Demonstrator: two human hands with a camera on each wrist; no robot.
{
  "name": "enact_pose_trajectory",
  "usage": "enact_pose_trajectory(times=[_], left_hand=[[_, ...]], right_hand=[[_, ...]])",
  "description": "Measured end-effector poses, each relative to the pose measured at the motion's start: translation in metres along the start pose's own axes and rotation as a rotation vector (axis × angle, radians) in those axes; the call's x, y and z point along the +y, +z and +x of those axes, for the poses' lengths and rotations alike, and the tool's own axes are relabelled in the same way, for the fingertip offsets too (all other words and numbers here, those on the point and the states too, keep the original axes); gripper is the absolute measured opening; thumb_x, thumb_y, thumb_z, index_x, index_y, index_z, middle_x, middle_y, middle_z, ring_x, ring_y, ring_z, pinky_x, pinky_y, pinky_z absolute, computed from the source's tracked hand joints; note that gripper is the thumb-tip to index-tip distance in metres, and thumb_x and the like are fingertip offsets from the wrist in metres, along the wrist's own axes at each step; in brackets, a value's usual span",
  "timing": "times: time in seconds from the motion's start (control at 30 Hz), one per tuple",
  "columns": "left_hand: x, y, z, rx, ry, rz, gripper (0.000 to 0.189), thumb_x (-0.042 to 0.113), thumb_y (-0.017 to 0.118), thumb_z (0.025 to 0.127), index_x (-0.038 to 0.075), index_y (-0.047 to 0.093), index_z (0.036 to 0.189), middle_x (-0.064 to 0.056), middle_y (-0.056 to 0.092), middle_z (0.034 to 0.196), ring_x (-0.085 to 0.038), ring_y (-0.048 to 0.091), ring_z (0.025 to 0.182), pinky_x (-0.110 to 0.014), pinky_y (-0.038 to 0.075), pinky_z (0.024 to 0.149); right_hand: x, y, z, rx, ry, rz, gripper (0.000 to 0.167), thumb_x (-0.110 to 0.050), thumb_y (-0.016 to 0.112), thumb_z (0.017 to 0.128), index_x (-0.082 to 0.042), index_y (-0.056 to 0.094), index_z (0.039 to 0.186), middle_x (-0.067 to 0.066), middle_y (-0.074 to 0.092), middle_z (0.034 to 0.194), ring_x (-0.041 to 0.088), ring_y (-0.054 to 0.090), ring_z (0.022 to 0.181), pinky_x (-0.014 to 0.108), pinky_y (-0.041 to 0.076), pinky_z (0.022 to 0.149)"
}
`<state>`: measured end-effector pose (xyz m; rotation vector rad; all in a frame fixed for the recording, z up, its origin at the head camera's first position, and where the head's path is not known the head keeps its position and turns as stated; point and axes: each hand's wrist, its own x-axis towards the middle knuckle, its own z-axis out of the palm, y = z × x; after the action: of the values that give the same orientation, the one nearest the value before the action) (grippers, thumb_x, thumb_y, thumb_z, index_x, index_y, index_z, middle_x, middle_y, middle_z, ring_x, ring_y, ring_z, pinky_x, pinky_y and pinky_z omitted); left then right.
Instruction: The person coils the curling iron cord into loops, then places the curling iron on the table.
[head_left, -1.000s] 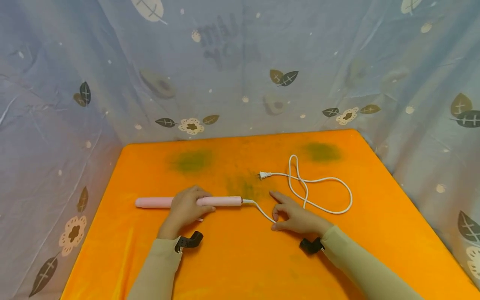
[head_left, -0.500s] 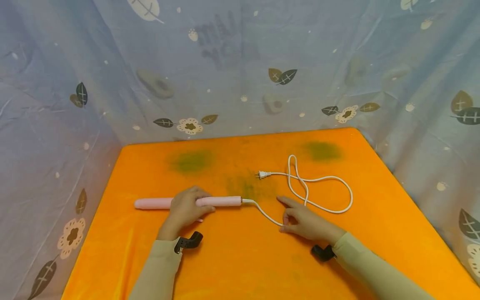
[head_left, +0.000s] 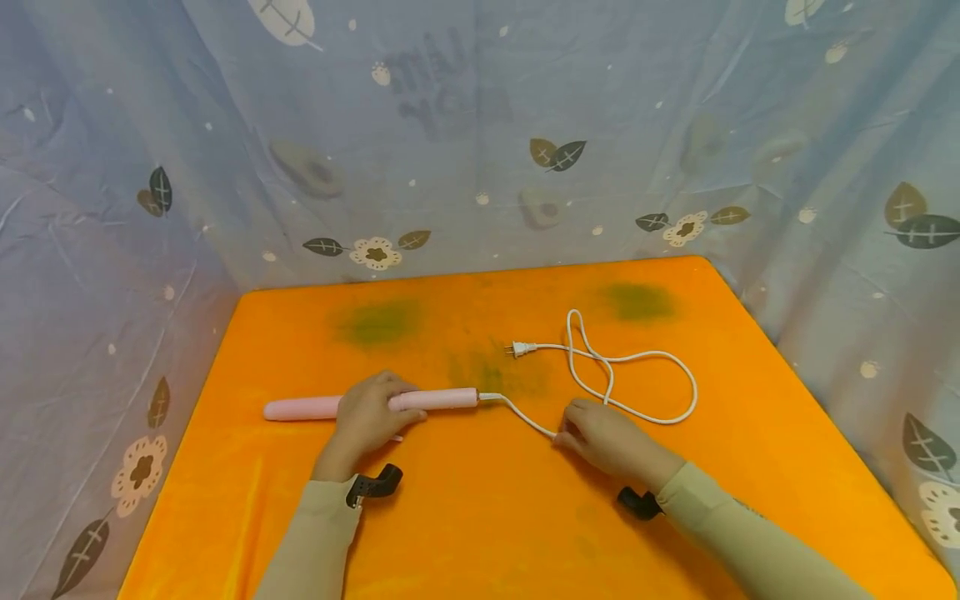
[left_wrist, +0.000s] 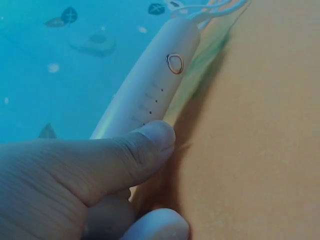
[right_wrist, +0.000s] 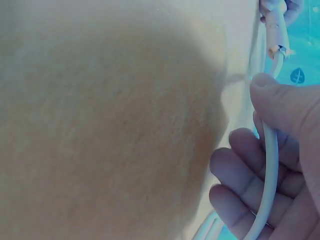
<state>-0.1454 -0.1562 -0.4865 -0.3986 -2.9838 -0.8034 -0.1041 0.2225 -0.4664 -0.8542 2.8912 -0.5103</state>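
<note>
A pink curling iron (head_left: 303, 408) lies across the orange table, its barrel end to the left. My left hand (head_left: 367, 414) grips it around the middle. In the left wrist view the thumb (left_wrist: 157, 135) lies along the handle (left_wrist: 145, 85), below a ringed button and a row of small dots. A pale lever tip (left_wrist: 159, 226) sticks out under the hand. From the handle's right end runs a white power cord (head_left: 525, 417). My right hand (head_left: 611, 437) pinches this cord; in the right wrist view the cord (right_wrist: 271, 170) passes under the thumb and across the curled fingers.
Behind the right hand, the rest of the cord lies in a loose crossed loop (head_left: 693, 387), ending in a two-prong plug (head_left: 520, 349) near the table's middle. An orange cloth (head_left: 480, 517) covers the table. Patterned curtains (head_left: 480, 125) enclose its back and sides.
My right hand has slid rightward along the cord, and its extended index finger has curled in. The left hand stays on the curling iron.
</note>
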Motion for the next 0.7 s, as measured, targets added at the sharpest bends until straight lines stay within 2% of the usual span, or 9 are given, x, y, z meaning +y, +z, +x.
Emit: enact_pose_trajectory(times=[0.13, 0.27, 0.4, 0.53, 0.7], left_hand=[[-0.002, 0.001, 0.000, 0.021, 0.020, -0.008, 0.038, 0.051, 0.081, 0.074, 0.029, 0.074, 0.104, 0.013, 0.060, 0.096, -0.016, 0.058, 0.085, -0.039, 0.045, 0.076], [-0.001, -0.002, -0.001, 0.018, 0.029, -0.024, 0.039, 0.049, 0.081, 0.074, 0.028, 0.074, 0.106, 0.012, 0.061, 0.097, -0.016, 0.059, 0.086, -0.040, 0.046, 0.076], [0.001, -0.008, -0.004, 0.031, 0.035, -0.053, 0.042, 0.046, 0.080, 0.076, 0.024, 0.073, 0.111, 0.008, 0.061, 0.102, -0.018, 0.059, 0.088, -0.041, 0.047, 0.077], [0.012, -0.016, -0.005, 0.066, 0.049, -0.140, 0.038, 0.038, 0.080, 0.080, 0.021, 0.072, 0.113, 0.006, 0.060, 0.106, -0.017, 0.057, 0.090, -0.040, 0.047, 0.079], [0.032, -0.021, -0.003, 0.093, 0.063, -0.233, 0.033, 0.029, 0.080, 0.082, 0.018, 0.072, 0.111, 0.006, 0.060, 0.106, -0.016, 0.055, 0.090, -0.038, 0.047, 0.077]], right_hand=[[0.002, -0.001, -0.004, 0.023, 0.012, -0.007, 0.009, -0.031, 0.068, 0.092, -0.024, 0.062, 0.090, -0.015, 0.057, 0.080, 0.000, 0.049, 0.062, 0.025, 0.044, 0.058], [0.005, -0.002, -0.008, 0.070, -0.032, 0.001, 0.006, -0.024, 0.068, 0.093, -0.018, 0.067, 0.096, -0.012, 0.063, 0.083, 0.002, 0.055, 0.068, 0.026, 0.048, 0.062], [0.007, -0.003, -0.007, 0.115, -0.070, 0.012, 0.004, -0.017, 0.066, 0.094, -0.015, 0.069, 0.095, -0.009, 0.062, 0.084, 0.004, 0.054, 0.071, 0.027, 0.048, 0.065], [0.003, -0.003, -0.002, 0.140, -0.082, 0.010, 0.004, -0.016, 0.063, 0.095, -0.016, 0.067, 0.094, -0.011, 0.059, 0.082, 0.004, 0.050, 0.069, 0.026, 0.046, 0.064], [-0.018, 0.000, 0.012, 0.140, -0.111, 0.002, 0.007, -0.015, 0.061, 0.096, -0.018, 0.062, 0.091, -0.012, 0.051, 0.077, 0.006, 0.044, 0.064, 0.025, 0.043, 0.062]])
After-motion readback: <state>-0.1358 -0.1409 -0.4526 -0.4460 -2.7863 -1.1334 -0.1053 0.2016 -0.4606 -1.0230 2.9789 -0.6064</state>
